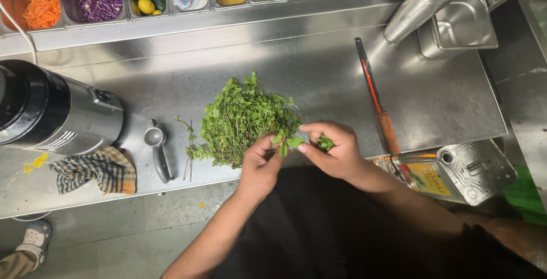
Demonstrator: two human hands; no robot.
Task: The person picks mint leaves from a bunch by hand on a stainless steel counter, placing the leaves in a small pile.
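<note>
A loose heap of green leafy herbs lies in the middle of a steel counter. My left hand pinches a small herb sprig at the heap's near right edge. My right hand holds the same sprig from the other side, with a few picked leaves tucked under its fingers. A bare stripped stem rests just left of the heap.
A long knife with a wooden handle lies to the right. A blender, a checked cloth and a metal scoop sit at the left. Tubs of cut vegetables line the back. An oil tin stands below the counter edge.
</note>
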